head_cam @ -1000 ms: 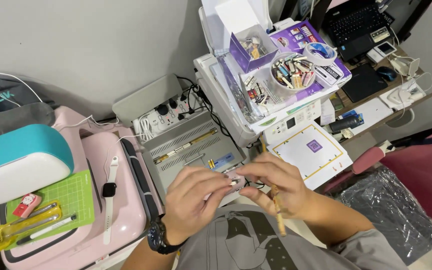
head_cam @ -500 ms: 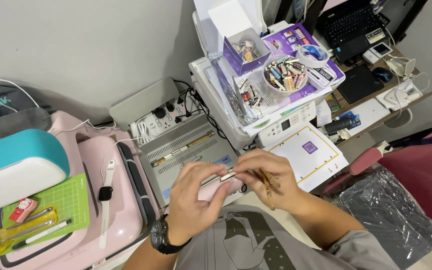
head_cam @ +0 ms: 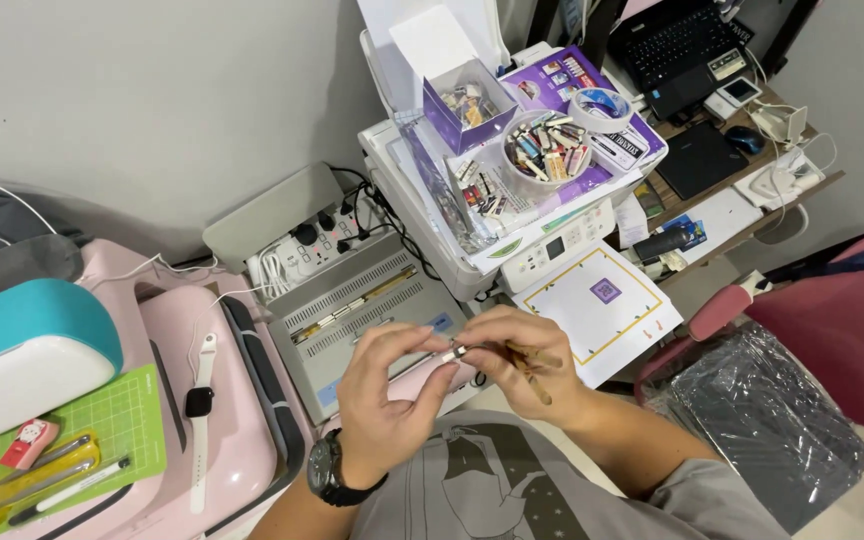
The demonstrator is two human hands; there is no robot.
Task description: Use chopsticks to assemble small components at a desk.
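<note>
My left hand [head_cam: 389, 395], with a black wristwatch [head_cam: 330, 471] on the wrist, pinches one end of a small silver object [head_cam: 458, 351] between thumb and fingers. My right hand [head_cam: 524, 368] grips its other end and also holds a thin brown wooden stick [head_cam: 529, 371] that points down across the palm. Both hands meet over my lap, just in front of a grey binding machine [head_cam: 364, 305].
A pink press machine [head_cam: 214, 400] with a white smartwatch [head_cam: 199, 402] lies at left, beside a teal and white cutter [head_cam: 22, 350] and green mat [head_cam: 112, 418]. A white printer [head_cam: 512, 240] carries a bowl of small items [head_cam: 544, 152]. A pink chair [head_cam: 832, 330] stands right.
My hands have stayed together on the small object, with the fingers shifting slightly. The view has tilted a little, so the desk items sit slightly differently in frame.
</note>
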